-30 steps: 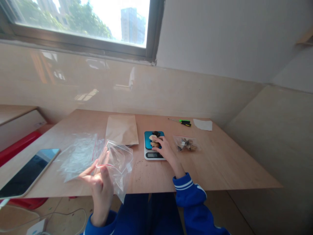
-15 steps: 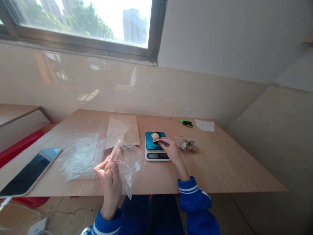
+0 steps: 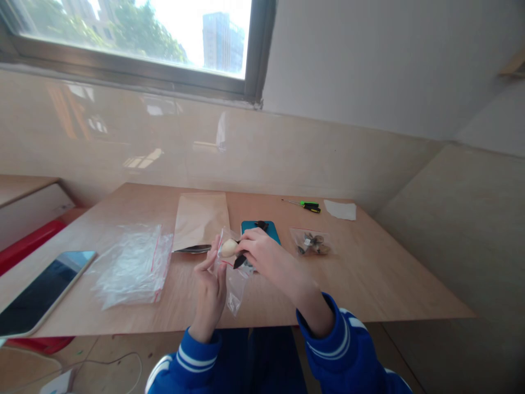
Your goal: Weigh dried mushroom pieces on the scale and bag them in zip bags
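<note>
My left hand (image 3: 210, 293) grips a clear zip bag (image 3: 234, 293) near its mouth, which is spread open. My right hand (image 3: 262, 251) pinches a pale rounded piece (image 3: 228, 248) and a dark flat piece (image 3: 239, 260) at that mouth; they look dried, but their kind is unclear. Whether they are inside the plastic I cannot tell. Behind my right hand stands a kitchen scale (image 3: 270, 232) with a blue plate, its display mostly hidden. Another dark piece (image 3: 261, 224) rests on the plate.
Right of the scale lies a zip bag with brown pieces (image 3: 318, 244). Clear bags (image 3: 127, 268) pile up on the left, beside a dark-screened tablet (image 3: 45, 293). A brown paper bag (image 3: 200, 219), green-and-black-handled tools (image 3: 309, 206) and white paper (image 3: 340, 210) lie farther back.
My right hand has lifted the pale piece and a dark piece off the scale and carried them left to the bag. My left hand has brought the bag rightward to meet them.
</note>
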Demonstrator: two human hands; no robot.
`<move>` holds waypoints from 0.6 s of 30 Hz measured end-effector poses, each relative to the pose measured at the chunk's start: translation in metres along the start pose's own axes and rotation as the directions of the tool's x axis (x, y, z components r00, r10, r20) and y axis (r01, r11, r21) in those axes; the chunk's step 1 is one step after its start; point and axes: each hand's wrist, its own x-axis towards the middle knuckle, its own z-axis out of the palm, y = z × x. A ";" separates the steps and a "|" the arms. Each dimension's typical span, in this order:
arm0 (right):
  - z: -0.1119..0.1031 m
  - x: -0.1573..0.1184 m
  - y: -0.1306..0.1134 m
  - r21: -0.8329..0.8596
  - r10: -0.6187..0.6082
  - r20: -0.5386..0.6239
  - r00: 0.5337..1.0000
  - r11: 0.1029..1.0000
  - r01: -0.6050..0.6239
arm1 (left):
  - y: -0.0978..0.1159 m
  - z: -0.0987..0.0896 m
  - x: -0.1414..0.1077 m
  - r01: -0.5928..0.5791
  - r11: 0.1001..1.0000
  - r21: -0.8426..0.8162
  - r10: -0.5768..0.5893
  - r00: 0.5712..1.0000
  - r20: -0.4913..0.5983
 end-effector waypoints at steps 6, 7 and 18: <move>0.005 0.009 -0.012 -0.004 -0.089 0.117 0.989 0.996 0.090 | -0.010 0.002 -0.009 -0.016 1.000 0.005 0.017 1.000 -0.021; 0.006 0.010 -0.012 0.095 -0.117 0.136 0.984 0.990 0.104 | -0.011 0.002 -0.010 -0.009 1.000 0.004 0.009 0.999 -0.041; 0.020 0.021 0.067 0.353 0.179 -0.144 0.973 0.928 -0.118 | -0.010 0.001 -0.008 0.106 0.993 -0.050 -0.111 0.987 -0.113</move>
